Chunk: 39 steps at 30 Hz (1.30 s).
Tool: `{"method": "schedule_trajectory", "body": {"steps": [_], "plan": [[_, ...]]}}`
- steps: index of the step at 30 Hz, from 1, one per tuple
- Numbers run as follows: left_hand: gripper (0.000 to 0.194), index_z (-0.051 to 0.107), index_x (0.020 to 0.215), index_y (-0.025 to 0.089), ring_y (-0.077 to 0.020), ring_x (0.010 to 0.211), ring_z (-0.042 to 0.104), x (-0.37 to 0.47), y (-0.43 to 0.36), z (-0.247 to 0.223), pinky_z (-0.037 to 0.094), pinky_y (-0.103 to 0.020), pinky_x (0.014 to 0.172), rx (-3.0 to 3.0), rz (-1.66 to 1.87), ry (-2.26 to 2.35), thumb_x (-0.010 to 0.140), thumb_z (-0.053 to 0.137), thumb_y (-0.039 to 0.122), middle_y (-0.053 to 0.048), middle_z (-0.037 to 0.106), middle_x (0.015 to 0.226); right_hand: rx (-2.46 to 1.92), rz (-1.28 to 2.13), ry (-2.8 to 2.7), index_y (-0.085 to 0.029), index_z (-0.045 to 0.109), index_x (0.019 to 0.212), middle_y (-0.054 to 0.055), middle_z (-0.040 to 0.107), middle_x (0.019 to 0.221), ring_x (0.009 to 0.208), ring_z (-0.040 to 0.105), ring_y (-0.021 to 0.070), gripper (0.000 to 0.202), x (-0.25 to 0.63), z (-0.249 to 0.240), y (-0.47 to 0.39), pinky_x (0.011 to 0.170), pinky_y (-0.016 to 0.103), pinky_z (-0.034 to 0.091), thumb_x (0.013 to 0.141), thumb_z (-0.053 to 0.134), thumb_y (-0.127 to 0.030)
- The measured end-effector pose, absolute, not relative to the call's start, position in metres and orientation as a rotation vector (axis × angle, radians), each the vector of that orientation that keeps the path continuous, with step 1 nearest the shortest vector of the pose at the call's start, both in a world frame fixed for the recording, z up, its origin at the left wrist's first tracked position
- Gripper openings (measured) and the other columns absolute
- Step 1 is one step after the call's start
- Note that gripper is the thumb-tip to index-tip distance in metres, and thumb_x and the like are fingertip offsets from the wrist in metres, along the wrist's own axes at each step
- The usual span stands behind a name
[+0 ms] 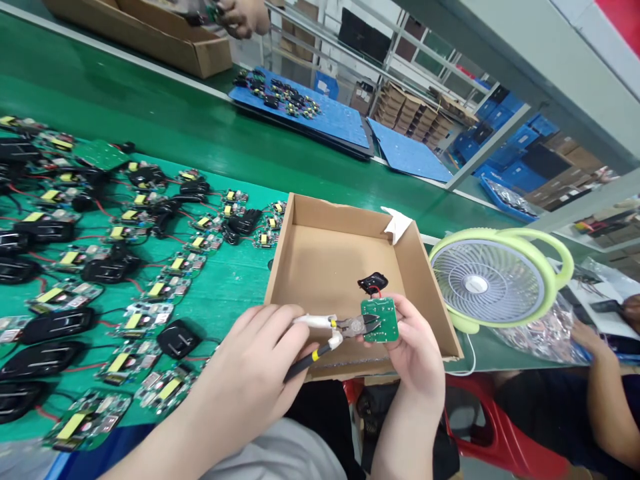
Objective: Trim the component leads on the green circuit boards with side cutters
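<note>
My left hand (265, 353) is closed round the handles of a pair of cutting pliers (350, 325), whose grips are black and yellow with white wrapping. The jaws lie against the underside of a green circuit board (387, 310); whether they grip anything there I cannot tell. My right hand (415, 340) holds that board by its edge, solder side facing me. From its top a red wire leads to a black plastic plug housing (373, 283). Both hands are over the near part of an open cardboard box (345, 253).
Many circuit boards with black plug housings (113, 267) cover the green mat on the left. A yellow-green fan (475, 283) stands right of the box. Blue boards (340, 123) with more circuit boards lie behind. A co-worker's arm (603, 380) is at right; another person's hand (243, 17) is at top.
</note>
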<state>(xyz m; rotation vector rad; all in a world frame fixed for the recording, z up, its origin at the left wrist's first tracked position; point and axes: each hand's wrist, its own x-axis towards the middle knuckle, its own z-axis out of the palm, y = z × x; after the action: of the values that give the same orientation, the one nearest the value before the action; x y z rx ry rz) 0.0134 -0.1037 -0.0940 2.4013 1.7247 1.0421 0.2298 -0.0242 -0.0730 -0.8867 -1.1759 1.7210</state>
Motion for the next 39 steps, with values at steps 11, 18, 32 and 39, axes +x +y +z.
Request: {"method": "schedule_trajectory", "body": {"steps": [11,18,32,39], "plan": [[0.016,0.055,0.099,0.019,-0.0264,0.091,0.055,0.0138,-0.1026,-0.0929,0.043,-0.041,0.083,2.495,1.021,1.735,0.093,0.045,0.007,-0.009,0.063,0.102,-0.860,1.751,-1.137,-0.018,0.073,0.107,0.010,0.077,0.096,0.058,0.071,0.0223,0.035,0.2321,-0.0752,-0.0252,0.051,0.033,0.059,0.082,0.075,-0.042],[0.018,0.053,0.092,0.019,-0.0257,0.083,0.052,0.0121,-0.1031,-0.0924,0.041,-0.040,0.077,2.516,0.938,1.712,0.085,0.050,0.003,-0.007,0.061,0.093,-0.809,1.786,-1.107,-0.012,0.075,0.102,0.011,0.077,0.074,0.052,0.073,0.0239,0.034,0.2339,-0.0798,-0.0268,0.044,0.030,0.059,0.087,0.072,-0.042],[0.020,0.056,0.081,0.019,-0.0231,0.070,0.049,0.0125,-0.0996,-0.0845,0.039,-0.035,0.066,2.575,0.912,1.696,0.086,0.049,0.001,-0.004,0.059,0.079,-0.725,1.861,-1.065,-0.014,0.079,0.102,0.010,0.076,0.067,0.044,0.070,0.0183,0.029,0.2359,-0.0817,-0.0266,0.041,0.020,0.055,0.092,0.070,-0.040],[0.021,0.056,0.077,0.020,-0.0211,0.068,0.050,0.0140,-0.1000,-0.0881,0.039,-0.034,0.064,2.495,0.972,1.701,0.090,0.050,0.005,-0.002,0.058,0.074,-0.747,1.838,-1.081,-0.012,0.079,0.100,0.011,0.077,0.067,0.045,0.071,0.0205,0.032,0.2337,-0.0805,-0.0265,0.040,0.022,0.055,0.091,0.071,-0.041]]}}
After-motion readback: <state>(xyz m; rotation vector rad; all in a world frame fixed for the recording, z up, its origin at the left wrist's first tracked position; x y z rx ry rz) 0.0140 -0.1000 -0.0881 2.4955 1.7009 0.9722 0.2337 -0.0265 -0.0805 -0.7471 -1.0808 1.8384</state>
